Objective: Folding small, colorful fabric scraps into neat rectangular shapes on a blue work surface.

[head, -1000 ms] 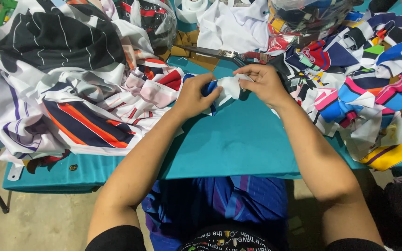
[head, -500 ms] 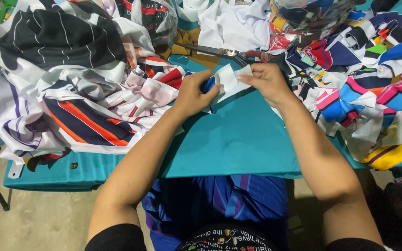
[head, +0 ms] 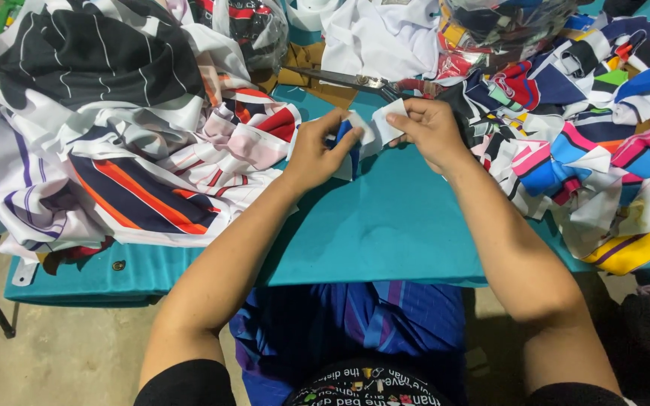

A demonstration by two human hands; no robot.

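Note:
My left hand (head: 317,150) and my right hand (head: 430,129) both grip a small white-and-blue fabric piece (head: 369,129) just above the teal table cover (head: 385,233). The left fingers pinch its blue side, the right fingers hold its white flap. Large scissors (head: 355,80) lie on the table just beyond the hands, blades pointing left.
A pile of striped black, white, navy and orange cloth (head: 114,143) fills the left side. A heap of colourful fabric scraps (head: 596,143) covers the right. White cloth (head: 381,37) and plastic-wrapped bundles (head: 250,26) sit at the back. Blue striped fabric (head: 355,331) lies on my lap.
Both hands have lifted the small fabric piece slightly and shifted it away from me; the white flap is now spread between the fingers.

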